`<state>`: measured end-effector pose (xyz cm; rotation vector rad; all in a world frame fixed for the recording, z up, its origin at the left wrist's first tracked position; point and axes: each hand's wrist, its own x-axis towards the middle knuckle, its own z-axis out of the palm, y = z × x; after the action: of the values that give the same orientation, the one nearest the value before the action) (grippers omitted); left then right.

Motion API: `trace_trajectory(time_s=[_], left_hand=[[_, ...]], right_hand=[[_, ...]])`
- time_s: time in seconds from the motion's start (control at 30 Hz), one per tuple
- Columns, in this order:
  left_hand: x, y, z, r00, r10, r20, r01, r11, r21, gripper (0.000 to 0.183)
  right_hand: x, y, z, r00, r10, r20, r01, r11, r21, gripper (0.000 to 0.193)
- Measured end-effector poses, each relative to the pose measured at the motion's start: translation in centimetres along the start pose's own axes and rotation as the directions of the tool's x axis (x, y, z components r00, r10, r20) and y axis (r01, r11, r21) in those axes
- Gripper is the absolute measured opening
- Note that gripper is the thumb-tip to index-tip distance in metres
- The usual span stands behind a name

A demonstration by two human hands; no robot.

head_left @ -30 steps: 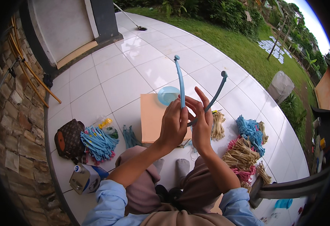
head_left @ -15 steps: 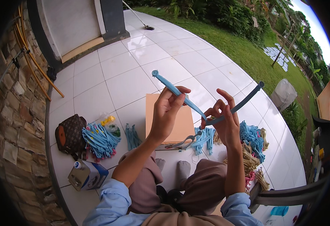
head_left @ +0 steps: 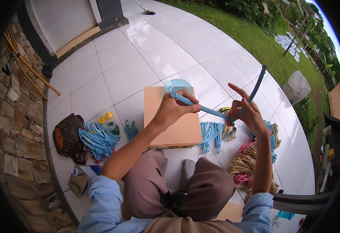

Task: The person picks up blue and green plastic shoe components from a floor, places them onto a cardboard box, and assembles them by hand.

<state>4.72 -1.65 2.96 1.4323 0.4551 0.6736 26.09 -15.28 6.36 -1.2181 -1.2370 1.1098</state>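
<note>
1. at left, pinching light blue strip [head_left: 212, 112] between thumb and fingers of left hand [head_left: 169, 110], over tan board [head_left: 177, 132]; keep pinch light and strip straight.
2. at right, pinching darker blue length [head_left: 257, 83] in right hand [head_left: 252, 117]; cannot tell whether joined to strip; hold steady.

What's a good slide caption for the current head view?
Left hand and right hand hold blue banding; below, a tan board, bundled strips and white tiles.

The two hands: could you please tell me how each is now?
Left hand: closed on blue strip.
Right hand: holding blue strip, index finger extended.
</note>
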Motion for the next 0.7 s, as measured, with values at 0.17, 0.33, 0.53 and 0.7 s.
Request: trace_trajectory(time_s=[0.17, 0.33, 0.53, 0.7], left_hand=[[3.0, -9.8, -2.7, 0.989, -0.121, -0.085, 0.132, 0.980, 0.146, 0.013], [3.6, -15.5, -4.2, 0.973, -0.162, -0.167, 0.204, 0.940, 0.272, 0.011], [2.8, -16.5, -4.4, 0.981, -0.054, -0.184, 0.122, 0.915, 0.385, 0.008], [2.8, -16.3, -4.3, 0.990, 0.015, -0.137, 0.071, 0.798, 0.599, 0.014]], right_hand=[[4.9, 10.3, -2.4, 0.979, 0.199, 0.040, -0.198, 0.980, -0.035, 0.047], [7.9, 17.0, -3.3, 0.951, 0.291, 0.107, -0.295, 0.955, 0.029, 0.049], [9.5, 18.6, -3.2, 0.940, 0.319, 0.123, -0.321, 0.947, -0.005, 0.056], [10.1, 19.0, -3.4, 0.938, 0.331, 0.103, -0.333, 0.943, -0.002, 0.055]])
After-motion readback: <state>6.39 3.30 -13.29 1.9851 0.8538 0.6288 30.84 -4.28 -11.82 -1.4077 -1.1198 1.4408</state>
